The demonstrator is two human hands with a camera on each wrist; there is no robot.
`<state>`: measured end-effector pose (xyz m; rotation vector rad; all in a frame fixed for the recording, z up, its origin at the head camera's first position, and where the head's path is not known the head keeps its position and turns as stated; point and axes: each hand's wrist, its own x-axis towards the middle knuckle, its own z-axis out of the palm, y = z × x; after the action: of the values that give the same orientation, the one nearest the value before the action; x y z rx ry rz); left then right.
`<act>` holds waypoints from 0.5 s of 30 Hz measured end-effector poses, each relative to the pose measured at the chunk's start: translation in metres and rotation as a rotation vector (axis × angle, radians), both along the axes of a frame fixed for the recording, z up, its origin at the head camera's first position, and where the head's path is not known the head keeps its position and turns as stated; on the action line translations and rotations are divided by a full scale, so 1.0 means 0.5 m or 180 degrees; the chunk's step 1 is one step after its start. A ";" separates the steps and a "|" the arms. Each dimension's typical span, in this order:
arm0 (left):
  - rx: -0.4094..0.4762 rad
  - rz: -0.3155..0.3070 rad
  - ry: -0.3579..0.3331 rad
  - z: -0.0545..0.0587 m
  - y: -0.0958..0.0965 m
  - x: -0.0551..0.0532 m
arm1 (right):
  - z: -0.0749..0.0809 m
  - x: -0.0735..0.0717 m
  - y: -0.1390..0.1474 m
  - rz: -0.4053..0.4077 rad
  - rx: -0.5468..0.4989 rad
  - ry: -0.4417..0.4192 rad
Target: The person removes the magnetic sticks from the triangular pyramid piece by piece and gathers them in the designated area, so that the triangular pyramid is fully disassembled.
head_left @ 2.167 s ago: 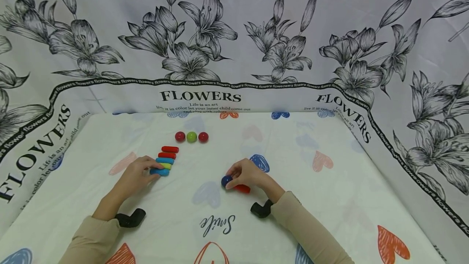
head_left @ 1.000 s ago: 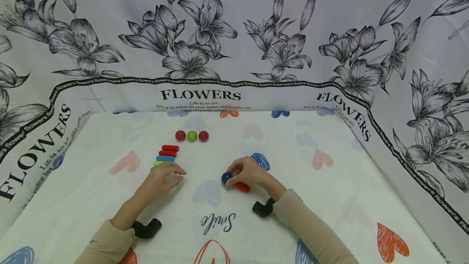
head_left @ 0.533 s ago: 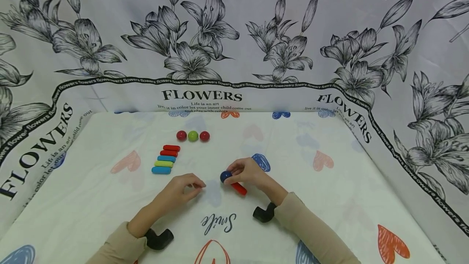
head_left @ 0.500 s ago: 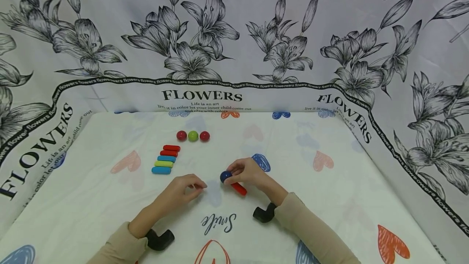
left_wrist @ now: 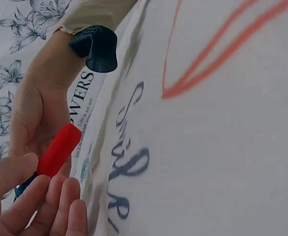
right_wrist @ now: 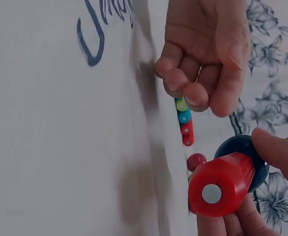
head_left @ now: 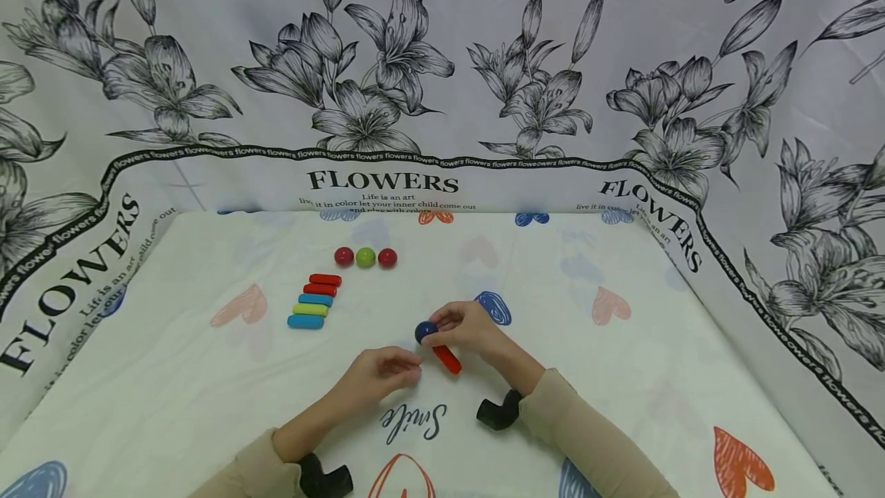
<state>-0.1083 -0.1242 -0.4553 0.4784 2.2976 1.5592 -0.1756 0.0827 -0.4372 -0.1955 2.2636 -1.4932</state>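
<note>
In the head view, my right hand (head_left: pixel 470 329) pinches a dark blue ball (head_left: pixel 425 332) between thumb and fingers. A red rod (head_left: pixel 447 360) extends from the ball toward me, and the right wrist view shows a pale round disc at the rod's free end (right_wrist: pixel 211 193). My left hand (head_left: pixel 379 376) is just left of the rod, slightly apart from it, its fingers loosely bent around nothing. From the left wrist, the red rod (left_wrist: pixel 60 150) appears beyond my left fingertips, and the ball is mostly hidden behind them.
Farther left lies a column of rods: red ones (head_left: pixel 320 290), blue ones (head_left: pixel 306 321) and a yellow one (head_left: pixel 309 310). Behind them, two red balls (head_left: pixel 344 256) flank a green ball (head_left: pixel 366 257). Black mounts (head_left: pixel 499 410) are on both wrists. A flowered curtain (head_left: pixel 442 98) borders the cloth-covered table.
My left hand has left the rod column and moved right and nearer to me, close to the red rod. The right hand keeps the ball nearly in place; the rod has swung to point more toward me.
</note>
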 end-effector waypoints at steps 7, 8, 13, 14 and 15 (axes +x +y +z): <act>0.0168 0.0330 -0.0672 0.002 0.025 0.003 | -0.005 0.008 -0.009 -0.0251 -0.0248 -0.0112; 0.0193 0.0338 -0.0711 0.002 0.029 0.004 | -0.005 0.010 -0.011 -0.0283 -0.0293 -0.0134; 0.0282 0.0364 -0.0869 0.001 0.048 0.004 | -0.009 0.017 -0.017 -0.0388 -0.0426 -0.0202; 0.0295 0.0380 -0.0912 0.000 0.051 0.004 | -0.009 0.018 -0.018 -0.0403 -0.0452 -0.0206; 0.0313 0.0420 -0.0975 -0.001 0.055 0.004 | -0.010 0.020 -0.019 -0.0415 -0.0474 -0.0207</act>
<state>-0.1065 -0.0968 -0.4557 0.1010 2.0616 1.6811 -0.1658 0.0732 -0.4423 -0.0425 2.1513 -1.7111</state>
